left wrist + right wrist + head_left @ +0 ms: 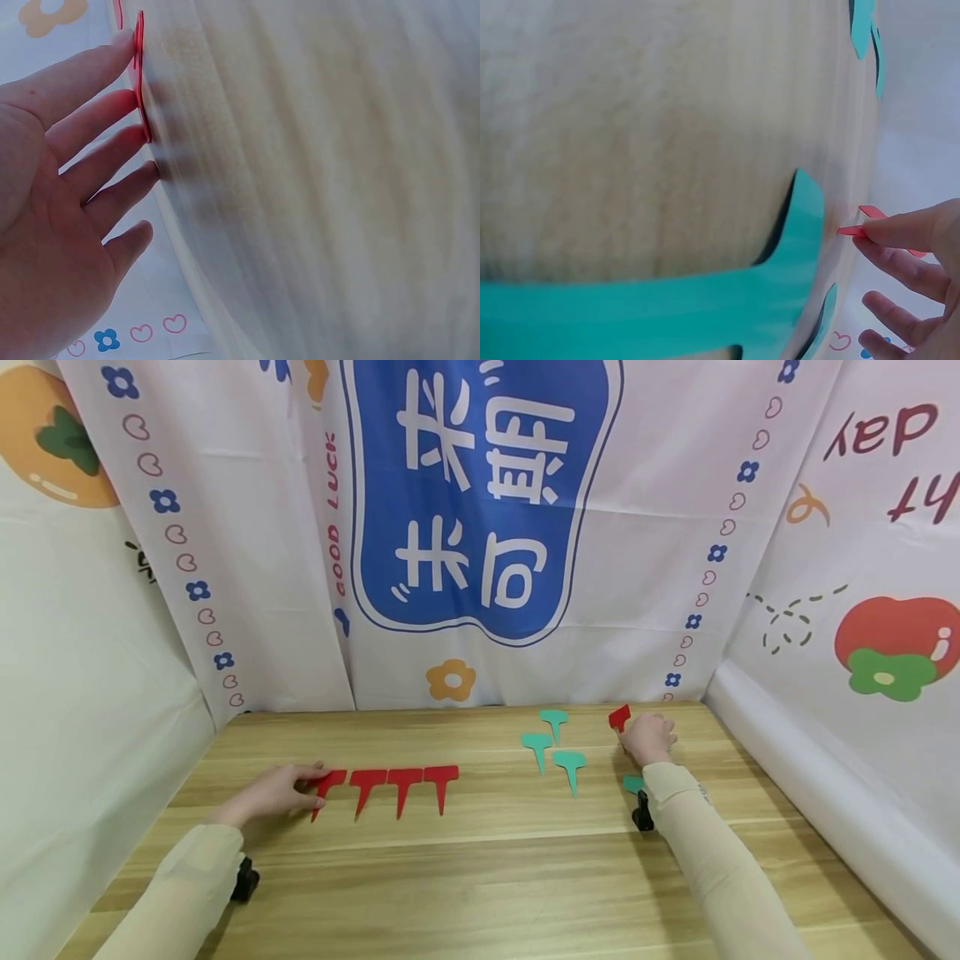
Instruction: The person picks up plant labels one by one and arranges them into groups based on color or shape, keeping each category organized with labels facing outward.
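Note:
My left hand (281,792) touches the leftmost red T-shaped plant label (330,779) with extended fingers; the left wrist view shows the fingertips against that label's edge (140,75). Three more red plant labels (368,781) continue the row to its right, crossbars at the far side and points toward me. Over at the far right, my right hand (649,739) pinches another red plant label (618,718) between thumb and forefinger, its other fingers loosely apart. A teal plant label (633,784) lies by the right wrist, partly hidden by it.
Three teal plant labels (570,762) lie right of the middle of the wooden table (480,893). Printed cloth (285,568) hangs along the table's far edge and both sides. Another teal label (823,322) shows near the right hand in its wrist view.

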Available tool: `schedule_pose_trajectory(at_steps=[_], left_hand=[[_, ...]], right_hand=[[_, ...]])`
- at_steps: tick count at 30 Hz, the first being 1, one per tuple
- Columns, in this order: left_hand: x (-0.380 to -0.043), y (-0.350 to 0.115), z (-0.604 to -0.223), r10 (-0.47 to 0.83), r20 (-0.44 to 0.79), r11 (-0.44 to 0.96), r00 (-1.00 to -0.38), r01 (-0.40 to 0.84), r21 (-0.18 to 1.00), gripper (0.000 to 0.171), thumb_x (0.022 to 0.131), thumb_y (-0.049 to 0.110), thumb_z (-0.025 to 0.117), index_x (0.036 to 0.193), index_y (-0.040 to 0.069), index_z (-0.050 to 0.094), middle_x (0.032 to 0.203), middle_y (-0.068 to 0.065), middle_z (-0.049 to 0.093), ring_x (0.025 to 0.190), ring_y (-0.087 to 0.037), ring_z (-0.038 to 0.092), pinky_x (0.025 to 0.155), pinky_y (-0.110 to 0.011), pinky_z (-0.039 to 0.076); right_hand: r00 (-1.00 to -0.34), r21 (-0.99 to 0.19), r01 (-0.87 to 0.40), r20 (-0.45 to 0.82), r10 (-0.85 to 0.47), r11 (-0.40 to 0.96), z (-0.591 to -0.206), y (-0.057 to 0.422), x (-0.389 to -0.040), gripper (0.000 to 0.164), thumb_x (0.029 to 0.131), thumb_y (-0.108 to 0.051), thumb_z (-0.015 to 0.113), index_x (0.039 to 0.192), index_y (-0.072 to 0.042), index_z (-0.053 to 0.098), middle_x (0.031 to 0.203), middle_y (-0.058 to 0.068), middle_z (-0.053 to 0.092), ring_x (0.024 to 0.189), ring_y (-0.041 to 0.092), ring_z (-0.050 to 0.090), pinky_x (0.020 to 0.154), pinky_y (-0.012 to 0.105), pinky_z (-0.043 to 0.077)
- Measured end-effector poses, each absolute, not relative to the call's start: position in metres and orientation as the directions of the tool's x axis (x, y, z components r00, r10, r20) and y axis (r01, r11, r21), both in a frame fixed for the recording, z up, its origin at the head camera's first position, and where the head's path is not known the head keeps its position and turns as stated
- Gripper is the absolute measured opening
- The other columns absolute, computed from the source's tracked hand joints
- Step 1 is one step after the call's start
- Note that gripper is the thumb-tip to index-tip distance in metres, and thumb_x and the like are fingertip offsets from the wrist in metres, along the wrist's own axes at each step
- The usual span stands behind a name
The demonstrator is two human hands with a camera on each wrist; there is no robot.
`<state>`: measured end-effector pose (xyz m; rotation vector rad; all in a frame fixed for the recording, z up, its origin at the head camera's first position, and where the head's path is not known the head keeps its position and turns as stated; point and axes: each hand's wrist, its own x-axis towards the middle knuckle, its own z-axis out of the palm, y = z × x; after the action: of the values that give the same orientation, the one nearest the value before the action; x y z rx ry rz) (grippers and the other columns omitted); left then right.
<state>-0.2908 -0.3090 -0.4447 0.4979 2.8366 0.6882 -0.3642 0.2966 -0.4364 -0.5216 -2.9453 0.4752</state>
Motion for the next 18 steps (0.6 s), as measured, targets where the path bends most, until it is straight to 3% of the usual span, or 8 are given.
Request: schedule_pose_trajectory(at_steps=[11,18], left_hand=[[-0.29,-0.307,-0.443,0.361,-0.098,0.835,-0.928,0.274,0.476,0.063,0.083,0.035,0.071,0.133,0.001,0.053,0.145,-0.023,0.039,0.132,-0.052,0.03,0.103,-0.065,0.029],[-0.288,-0.307,-0.441,0.366,-0.095,0.835,-0.926,0.282,0.473,0.063,0.083,0.035,0.071,0.133,0.001,0.053,0.145,-0.024,0.039,0.132,-0.052,0.03,0.103,-0.066,0.029]], right_hand=[[-0.947,-0.416,0.263,0.06,0.315,0.871,-0.437,0.291,-0.36,0.025,0.084,-0.022,0.063,0.069,-0.003,0.061,0.106,0.024,0.053,0.107,0.042,0.044,0.089,0.06,0.036],[-0.963,-0.474,0.202,0.062,0.261,0.857,-0.434,0.285,-0.353,0.019,0.085,-0.022,0.063,0.083,-0.005,0.071,0.108,0.02,0.056,0.107,0.038,0.047,0.094,0.063,0.032]])
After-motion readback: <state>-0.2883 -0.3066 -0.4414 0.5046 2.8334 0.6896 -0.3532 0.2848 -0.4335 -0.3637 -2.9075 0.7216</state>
